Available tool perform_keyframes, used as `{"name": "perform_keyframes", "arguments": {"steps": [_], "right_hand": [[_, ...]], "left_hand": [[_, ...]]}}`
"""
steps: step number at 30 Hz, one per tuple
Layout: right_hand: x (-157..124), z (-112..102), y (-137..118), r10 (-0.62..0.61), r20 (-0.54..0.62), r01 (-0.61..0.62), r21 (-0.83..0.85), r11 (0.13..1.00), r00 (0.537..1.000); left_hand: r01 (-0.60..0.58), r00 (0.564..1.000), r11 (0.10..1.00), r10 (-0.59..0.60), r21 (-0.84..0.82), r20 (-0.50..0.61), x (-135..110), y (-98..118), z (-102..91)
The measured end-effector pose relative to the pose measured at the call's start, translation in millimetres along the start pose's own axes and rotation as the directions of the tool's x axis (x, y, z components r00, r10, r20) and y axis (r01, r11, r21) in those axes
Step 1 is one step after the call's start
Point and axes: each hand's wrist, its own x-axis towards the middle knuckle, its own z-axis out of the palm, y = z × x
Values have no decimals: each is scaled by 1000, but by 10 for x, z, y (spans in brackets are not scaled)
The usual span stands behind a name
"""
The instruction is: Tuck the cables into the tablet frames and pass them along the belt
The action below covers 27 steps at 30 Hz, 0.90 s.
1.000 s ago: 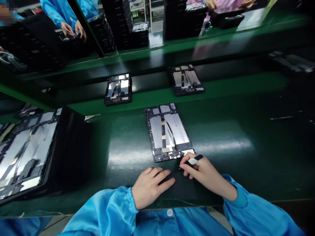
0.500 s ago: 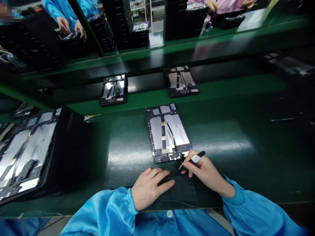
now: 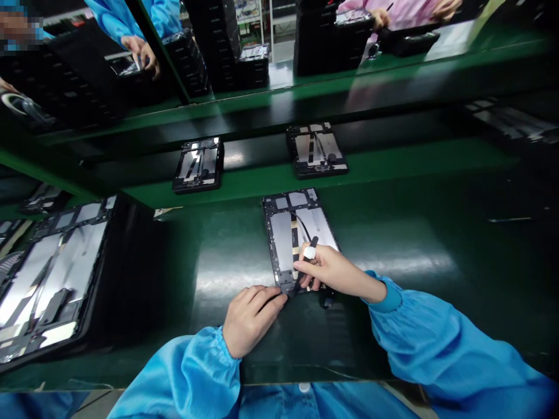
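Moved up from the lower edge onto the open tablet housing [image 3: 283, 238]: right hand [image 3: 332, 270], fingers pinching a black pen-shaped tool [image 3: 314, 243], tip down. Left hand [image 3: 253, 320] at the housing's corner, fingers pressed together, housing flat on the green workbench [image 3: 406, 343].

We see a green workbench [image 3: 236, 262] carrying an open tablet housing [image 3: 282, 238] and a black mat [image 3: 305, 343]; a green shelf [image 3: 371, 169] behind holds two further housings [image 3: 317, 151].
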Motion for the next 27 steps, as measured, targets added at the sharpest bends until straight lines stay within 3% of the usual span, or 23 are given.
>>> {"name": "perform_keyframes", "arguments": {"steps": [22, 27], "right_hand": [[16, 10, 19, 36, -18, -36, -22, 999, 999], [30, 25, 15, 40, -23, -41, -19, 999, 999]], "left_hand": [[24, 1000, 999, -23, -29, 7, -11, 11, 8], [-63, 995, 988, 51, 138, 87, 15, 32, -44]]}}
